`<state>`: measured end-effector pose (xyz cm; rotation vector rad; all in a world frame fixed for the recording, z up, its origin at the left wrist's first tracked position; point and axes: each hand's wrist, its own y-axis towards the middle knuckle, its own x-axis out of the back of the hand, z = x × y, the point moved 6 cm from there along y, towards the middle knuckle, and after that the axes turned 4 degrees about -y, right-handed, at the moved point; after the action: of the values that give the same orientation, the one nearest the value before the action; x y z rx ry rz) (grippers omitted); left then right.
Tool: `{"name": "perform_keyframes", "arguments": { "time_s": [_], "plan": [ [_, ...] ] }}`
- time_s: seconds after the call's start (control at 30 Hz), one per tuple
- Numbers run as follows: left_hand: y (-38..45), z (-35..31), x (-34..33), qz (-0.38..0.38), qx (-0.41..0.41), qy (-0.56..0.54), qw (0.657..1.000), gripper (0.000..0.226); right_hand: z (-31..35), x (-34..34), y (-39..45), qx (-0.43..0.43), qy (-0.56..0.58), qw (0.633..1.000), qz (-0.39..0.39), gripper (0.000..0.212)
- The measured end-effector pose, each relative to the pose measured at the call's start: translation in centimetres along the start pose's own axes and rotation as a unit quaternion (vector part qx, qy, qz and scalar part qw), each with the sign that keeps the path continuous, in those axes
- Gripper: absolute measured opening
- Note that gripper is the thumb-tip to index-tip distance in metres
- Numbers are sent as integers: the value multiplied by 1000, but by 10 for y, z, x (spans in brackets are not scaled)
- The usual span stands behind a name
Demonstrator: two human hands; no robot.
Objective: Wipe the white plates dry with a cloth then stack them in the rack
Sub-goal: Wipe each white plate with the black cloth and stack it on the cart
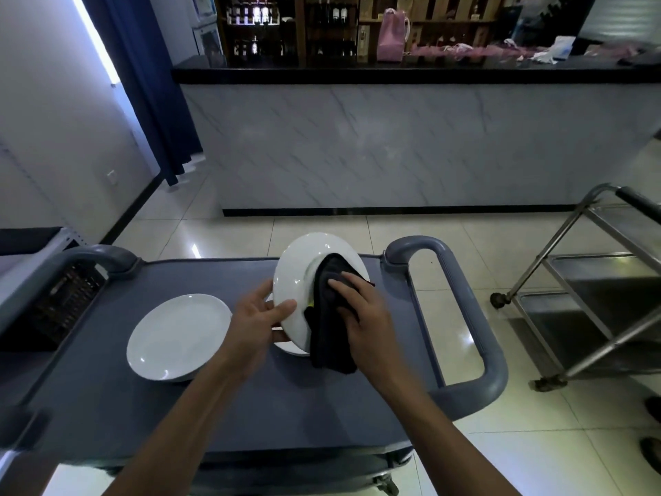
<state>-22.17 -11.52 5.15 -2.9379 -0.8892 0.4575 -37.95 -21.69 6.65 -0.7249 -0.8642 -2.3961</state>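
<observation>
A white plate [299, 277] stands tilted on edge above the grey cart top [107, 388]. My left hand [258, 318] grips its near left rim, thumb on the front face. My right hand [361, 309] presses a dark cloth [329, 331] against the plate's face, and the cloth hangs down below the rim. Under the tilted plate the edge of another white plate [291, 349] shows on the cart. A second white plate [179, 337] lies flat on the cart to the left.
The cart has grey loop handles at the right [465, 316] and left [93, 254]. A dark slatted rack or crate [60, 302] sits at the cart's left end. A steel trolley [586, 298] stands to the right on the tiled floor. A marble-fronted counter [393, 145] is ahead.
</observation>
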Motion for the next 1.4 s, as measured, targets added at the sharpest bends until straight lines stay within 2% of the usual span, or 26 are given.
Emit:
{"name": "perform_keyframes", "arguments": {
  "time_s": [0.2,0.4,0.5,0.57,0.7,0.77,1.0,1.2,1.4],
  "plan": [
    [-7,0,-16,41,-5,17,999,40,9,5,18,-21,37,997,-57,43],
    [-5,-7,-15,18,-13,14,1000,35,13,10,32,-35,73,991,-107,38],
    [-4,-9,-15,10,-14,-1,1000,36,19,7,32,-5,50,992,-117,36],
    [-5,-9,-16,16,-10,-15,1000,41,22,5,30,26,27,993,-107,37],
    [-7,-8,-16,21,-8,-42,999,42,22,0,23,59,-41,997,-32,63],
    [-8,-9,-18,21,-15,-35,999,38,19,0,18,82,-49,995,-18,69],
    [-15,-8,-29,43,-8,8,999,30,5,7,1,71,-19,994,-79,53],
    [-13,-8,-32,62,4,49,997,34,-9,13,15,0,-16,995,-95,49],
    [-9,-9,-29,54,5,76,996,35,2,6,21,27,-40,995,-87,47]
  ]
}}
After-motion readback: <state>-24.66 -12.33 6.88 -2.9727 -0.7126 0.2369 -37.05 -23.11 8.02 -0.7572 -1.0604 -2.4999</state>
